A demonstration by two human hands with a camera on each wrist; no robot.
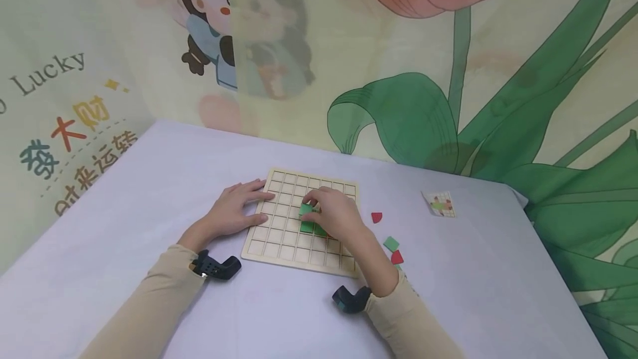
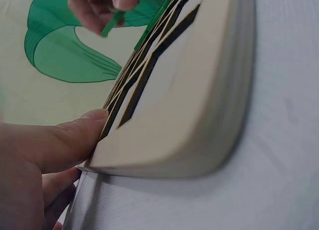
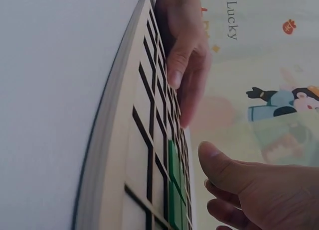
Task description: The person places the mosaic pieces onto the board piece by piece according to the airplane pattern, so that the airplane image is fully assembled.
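Note:
A wooden grid board (image 1: 271, 237) lies on the white cloth. My left hand (image 1: 231, 209) rests at its left edge, fingers extended and thumb touching the rim, as the left wrist view shows with the thumb (image 2: 75, 140). Over the board's middle, my right hand (image 1: 336, 215) pinches a green square tile (image 1: 305, 211) between thumb and fingers. That tile (image 2: 112, 24) appears tilted and above the grid in the left wrist view. Below it, green tiles (image 1: 307, 227) sit in the grid cells, partly hidden by the right hand.
Right of the board lie a red quarter-round piece (image 1: 376, 217), a green square tile (image 1: 391, 244) and another red piece (image 1: 396, 257). The right forearm partly covers more pieces there. Farther right is a small pattern card (image 1: 441, 204). A printed curtain hangs behind the table.

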